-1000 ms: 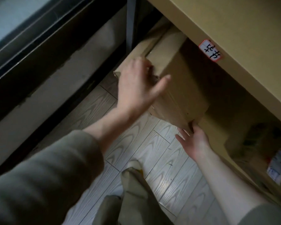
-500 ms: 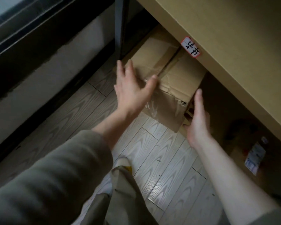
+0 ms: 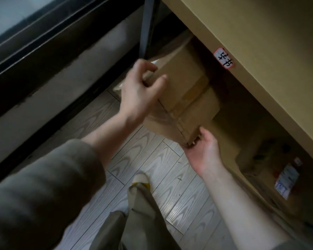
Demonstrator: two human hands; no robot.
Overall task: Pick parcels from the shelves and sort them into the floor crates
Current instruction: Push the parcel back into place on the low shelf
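**Box held at the edge of the low shelf**

Pale wood-grain floor (image 3: 170,168) is seen from above, bordered on the left by a dark window frame (image 3: 34,38) and on the right by a tan shelf board (image 3: 260,42). A red-edged label (image 3: 223,58) with handwritten characters is stuck to the front edge of the board, and a grey metal post (image 3: 146,24) stands at its far end.

A cardboard box (image 3: 186,91), sealed with clear tape, is held tilted just below that board. Its far part is in the shade under the board, and its near corner juts out over the floor. Whether it rests on the lower shelf cannot be told.

The left hand (image 3: 139,94) is clamped on the upper left edge of the box, with the fingers curled over the edge and the thumb laid on the top face. The right hand (image 3: 204,152) is turned palm up and cupped round the lowest corner, with the thumb pressed against the side. Most of its fingers are hidden under the box.

Further right in the shaded lower shelf, a second parcel (image 3: 271,159) with a white sticker (image 3: 285,179) is seen, well apart from both hands. A grey-green sleeve (image 3: 43,186), a trouser leg (image 3: 143,213) and a foot (image 3: 141,178) fill the foreground.
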